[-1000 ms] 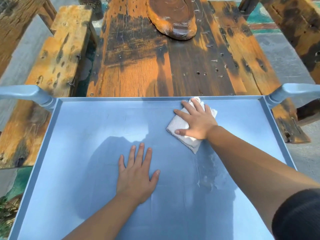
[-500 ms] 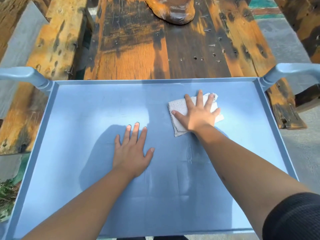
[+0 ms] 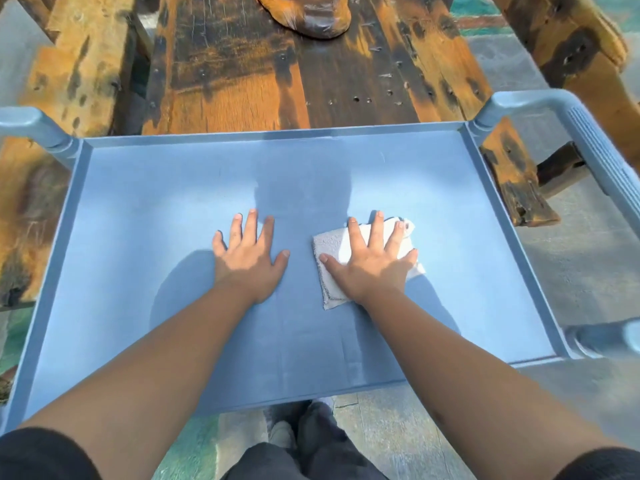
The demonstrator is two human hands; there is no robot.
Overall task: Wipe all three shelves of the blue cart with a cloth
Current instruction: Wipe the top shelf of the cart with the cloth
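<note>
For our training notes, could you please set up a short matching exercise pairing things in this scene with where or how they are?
Column one:
1. left hand
2. white cloth
3. top shelf
4. wooden table

Column two:
A. beyond the cart's far rim
B. flat on bare shelf, holding nothing
C. pressed under the right hand
D. blue, with a raised rim

Pairs: 1-B, 2-C, 3-D, 4-A

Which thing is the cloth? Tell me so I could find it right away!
Find the big blue cart shelf in front of the wooden table. Two hands lie flat on it; look under the right hand, right of the shelf's middle. The cloth is the small white folded square peeking out around those fingers, the only white, fluffy thing on the smooth blue surface.
</note>
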